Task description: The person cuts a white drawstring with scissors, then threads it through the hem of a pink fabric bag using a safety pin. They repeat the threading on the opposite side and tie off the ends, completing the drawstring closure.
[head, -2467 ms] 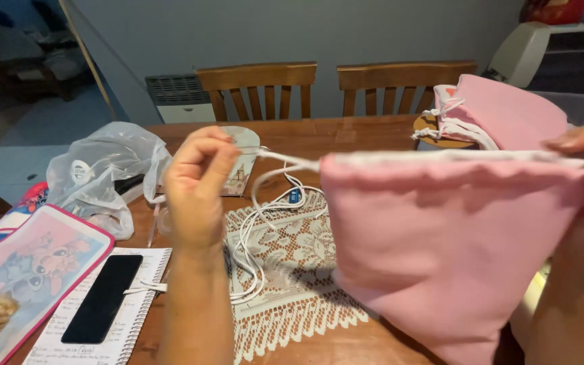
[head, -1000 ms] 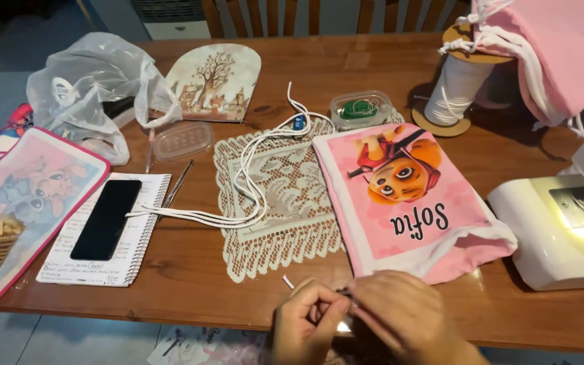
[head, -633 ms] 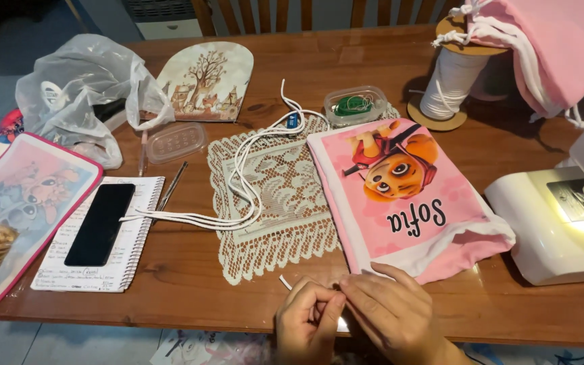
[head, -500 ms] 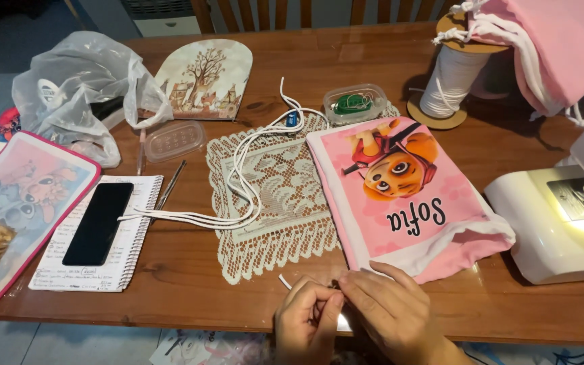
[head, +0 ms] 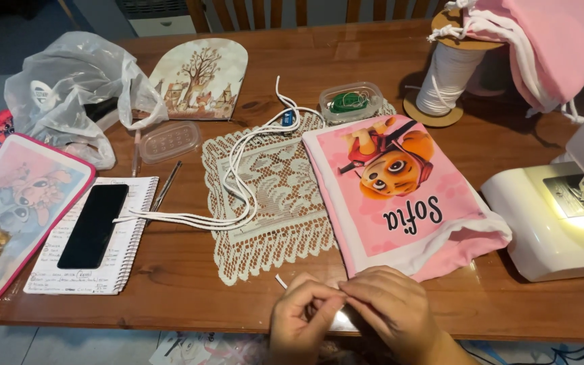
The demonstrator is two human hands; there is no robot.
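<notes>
A short end of white cord (head: 281,281) lies at the near edge of the tabletop (head: 170,284), pinched by the left hand (head: 300,318) with its fingers closed on it. The right hand (head: 390,312) touches the left, fingertips curled shut on the same spot. Just beyond lies a pink drawstring bag (head: 400,196) with a cartoon puppy print. Left of it, a lace doily (head: 268,196) carries loose white cord (head: 238,169). A white sewing machine (head: 562,216) stands right.

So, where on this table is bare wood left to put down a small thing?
Bare table lies along the near edge, between notebook and lace mat. More shows at the far edge, between painted board and cord spool. The left side is crowded: plastic bag, phone.
</notes>
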